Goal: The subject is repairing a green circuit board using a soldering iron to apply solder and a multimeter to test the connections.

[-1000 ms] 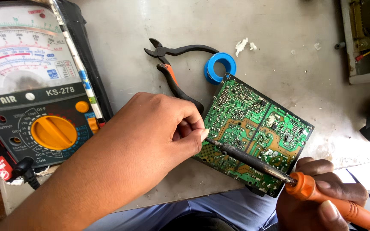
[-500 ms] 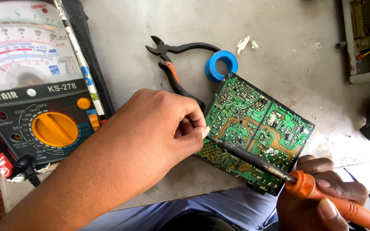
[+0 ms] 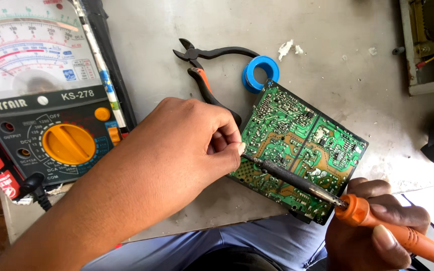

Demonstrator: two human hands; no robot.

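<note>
At frame centre, the left hand (image 3: 187, 150) pinches the green printed circuit board (image 3: 302, 145) — the right hand (image 3: 372, 226), lower right, grips an orange-handled soldering iron (image 3: 327, 195) fully; black-and-yellow analogue multimeter (image 3: 41, 100) upper left.

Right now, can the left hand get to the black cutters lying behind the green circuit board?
Probably yes. The left hand rests at the circuit board edge, and the cutters lie just beyond its knuckles on the bare table, nothing between. It would first have to leave the board.

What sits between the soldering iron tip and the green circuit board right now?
Nothing visible: the soldering iron, held in the right hand, lies across the circuit board. Its tip meets the left hand fingertips at the board's left edge.
</note>
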